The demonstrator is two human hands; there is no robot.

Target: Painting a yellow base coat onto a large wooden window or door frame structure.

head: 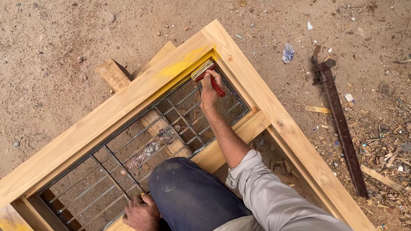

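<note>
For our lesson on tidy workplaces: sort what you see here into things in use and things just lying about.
In use:
right hand
paintbrush
wooden frame
metal grille
left hand, resting on the frame

Lying about:
long metal clamp
crumpled wrapper
wood scraps
</note>
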